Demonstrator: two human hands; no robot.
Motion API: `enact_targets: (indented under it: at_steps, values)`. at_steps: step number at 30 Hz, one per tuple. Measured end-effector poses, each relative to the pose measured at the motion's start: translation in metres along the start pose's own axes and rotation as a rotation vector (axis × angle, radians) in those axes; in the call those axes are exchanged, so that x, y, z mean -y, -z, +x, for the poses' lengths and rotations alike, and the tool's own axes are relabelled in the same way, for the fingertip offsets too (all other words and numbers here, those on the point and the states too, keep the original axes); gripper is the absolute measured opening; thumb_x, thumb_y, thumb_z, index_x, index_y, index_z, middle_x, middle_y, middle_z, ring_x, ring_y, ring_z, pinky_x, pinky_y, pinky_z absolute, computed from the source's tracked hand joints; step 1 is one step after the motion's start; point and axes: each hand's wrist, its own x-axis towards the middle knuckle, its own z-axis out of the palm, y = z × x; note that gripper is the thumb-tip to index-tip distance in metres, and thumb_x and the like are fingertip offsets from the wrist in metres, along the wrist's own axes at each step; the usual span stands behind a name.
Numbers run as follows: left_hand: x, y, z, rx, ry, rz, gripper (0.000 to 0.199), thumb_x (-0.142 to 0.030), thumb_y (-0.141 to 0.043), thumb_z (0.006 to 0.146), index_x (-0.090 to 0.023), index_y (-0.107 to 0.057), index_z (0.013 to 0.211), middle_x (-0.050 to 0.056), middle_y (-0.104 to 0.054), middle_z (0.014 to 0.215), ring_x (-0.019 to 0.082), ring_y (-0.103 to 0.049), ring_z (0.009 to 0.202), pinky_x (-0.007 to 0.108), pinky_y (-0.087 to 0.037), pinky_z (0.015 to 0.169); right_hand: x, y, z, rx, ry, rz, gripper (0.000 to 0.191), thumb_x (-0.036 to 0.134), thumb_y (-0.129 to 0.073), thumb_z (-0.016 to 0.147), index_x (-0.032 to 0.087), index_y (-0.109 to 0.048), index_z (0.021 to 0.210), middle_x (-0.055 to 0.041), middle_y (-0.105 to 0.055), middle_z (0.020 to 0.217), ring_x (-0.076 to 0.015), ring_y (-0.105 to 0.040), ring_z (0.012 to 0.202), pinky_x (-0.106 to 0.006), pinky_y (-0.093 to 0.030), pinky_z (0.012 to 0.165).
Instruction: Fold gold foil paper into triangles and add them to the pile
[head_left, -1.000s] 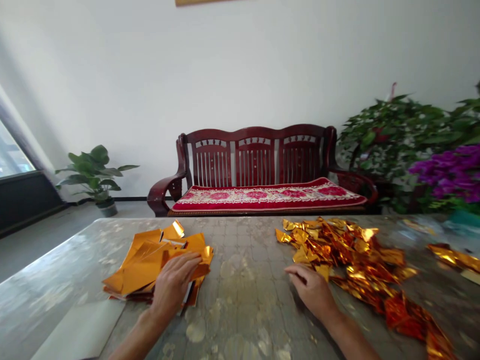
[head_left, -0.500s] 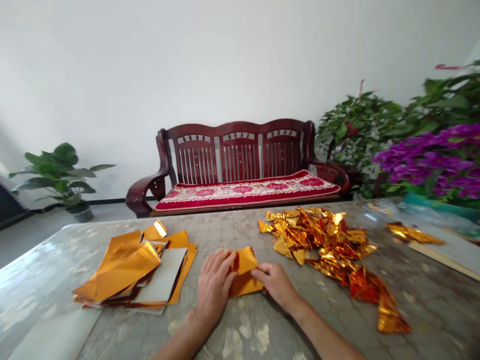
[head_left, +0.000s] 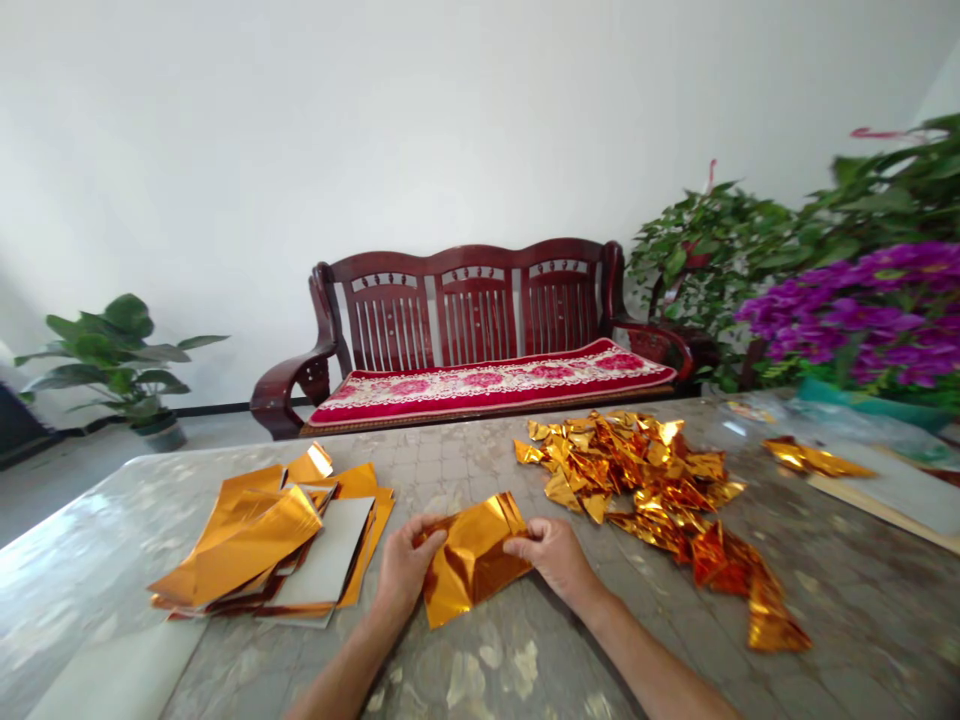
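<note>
Between my hands lies a shiny gold foil sheet (head_left: 474,560), folded or doubled, its orange-gold face catching the light. My left hand (head_left: 407,567) pinches its left edge, and my right hand (head_left: 547,555) grips its right edge. To the left lies a loose stack of flat gold foil sheets (head_left: 255,540) with a grey card (head_left: 326,552) among them. A heap of crumpled gold foil pieces (head_left: 630,475) spreads to the right of my right hand, not touching it.
The mottled table top (head_left: 457,470) carries everything, and a pale board (head_left: 892,480) with a gold foil strip (head_left: 817,458) sits at its right. Beyond stand a dark red wooden bench (head_left: 469,320), a potted plant (head_left: 112,365) and purple flowers (head_left: 847,320).
The foil sheet has spread wider and turned, and my hands have moved further apart along its edges. The view has shifted only slightly since the last frame; a second ago it pointed further right.
</note>
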Motion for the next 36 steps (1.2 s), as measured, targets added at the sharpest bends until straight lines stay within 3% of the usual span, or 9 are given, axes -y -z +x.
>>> enact_targets:
  at_steps: [3,6,10,15,21,27,30,33,36]
  values:
    - [0.005,-0.001,0.0,0.0,0.039,-0.021,0.035,-0.041,-0.065,0.071,-0.016,-0.075,0.092,0.004,-0.075,0.08,0.02,-0.068,0.072,0.027,-0.053,0.064,0.005,0.004,-0.001,0.01,-0.001,-0.004,0.047,0.056,-0.074,0.061,0.019,-0.046,0.049,0.0072,-0.035,0.047,-0.0075,-0.028,0.05,-0.022,-0.019,0.046]
    - [0.006,-0.001,0.001,-0.008,0.059,-0.047,0.035,-0.043,-0.064,0.071,-0.016,-0.076,0.089,0.004,-0.075,0.077,0.02,-0.068,0.069,0.026,-0.052,0.062,0.012,0.012,-0.002,0.065,0.039,0.006,0.054,0.065,-0.062,0.072,0.019,-0.044,0.049,0.0062,-0.034,0.047,-0.0084,-0.029,0.05,-0.022,-0.019,0.046]
    - [0.005,0.0,0.001,-0.025,0.039,-0.06,0.031,-0.041,-0.065,0.072,-0.017,-0.077,0.086,0.004,-0.077,0.08,0.021,-0.07,0.076,0.028,-0.055,0.07,0.017,0.019,-0.002,0.155,0.045,0.058,0.045,0.058,-0.059,0.078,0.016,-0.062,0.062,0.0033,-0.05,0.053,-0.0115,-0.042,0.054,-0.022,-0.029,0.049]
    - [0.011,0.004,0.004,-0.019,0.015,-0.021,0.031,-0.041,-0.065,0.073,-0.017,-0.077,0.089,0.005,-0.077,0.084,0.023,-0.071,0.079,0.031,-0.055,0.073,0.02,0.019,-0.002,0.042,0.035,0.027,0.034,0.048,-0.068,0.069,0.015,-0.067,0.059,0.0025,-0.054,0.053,-0.0123,-0.045,0.055,-0.023,-0.033,0.053]
    - [0.012,0.004,0.003,0.025,-0.008,0.117,0.028,-0.04,-0.064,0.073,-0.02,-0.076,0.088,0.004,-0.077,0.086,0.025,-0.071,0.087,0.031,-0.054,0.078,0.021,0.016,0.0,-0.041,-0.015,0.097,0.045,0.058,-0.076,0.059,0.018,-0.056,0.053,0.0048,-0.047,0.049,-0.01,-0.038,0.05,-0.023,-0.029,0.049]
    - [0.003,0.004,0.001,0.051,0.014,0.115,0.026,-0.04,-0.061,0.074,-0.021,-0.075,0.084,0.003,-0.077,0.083,0.023,-0.071,0.082,0.03,-0.054,0.074,0.01,0.017,0.003,-0.211,0.068,0.162,0.051,0.066,-0.067,0.071,0.017,-0.057,0.059,0.0029,-0.051,0.054,-0.0126,-0.044,0.054,-0.024,-0.034,0.052]
    - [-0.005,0.024,0.009,-0.08,-0.047,0.154,0.031,-0.042,-0.061,0.073,-0.019,-0.075,0.088,0.005,-0.077,0.087,0.025,-0.071,0.086,0.033,-0.054,0.081,0.005,0.024,0.004,-0.374,0.132,0.09,0.047,0.062,-0.063,0.078,0.017,-0.064,0.068,-0.0002,-0.061,0.061,-0.0169,-0.054,0.061,-0.026,-0.041,0.058]
    - [-0.02,0.058,0.019,-0.296,-0.099,0.255,0.037,-0.046,-0.058,0.078,-0.019,-0.073,0.099,0.005,-0.076,0.098,0.025,-0.069,0.094,0.035,-0.052,0.087,0.005,0.032,0.004,-0.521,0.234,-0.037,0.039,0.052,-0.059,0.086,0.016,-0.073,0.086,-0.0059,-0.073,0.08,-0.0227,-0.065,0.076,-0.031,-0.05,0.072]
    - [-0.034,0.097,0.026,-0.574,-0.114,0.399,0.04,-0.043,-0.056,0.082,-0.02,-0.069,0.112,0.005,-0.075,0.097,0.024,-0.068,0.097,0.035,-0.051,0.091,0.011,0.036,0.0,-0.564,0.483,-0.211,0.028,0.039,-0.057,0.092,0.019,-0.075,0.097,-0.0084,-0.076,0.095,-0.0235,-0.069,0.088,-0.036,-0.051,0.085]
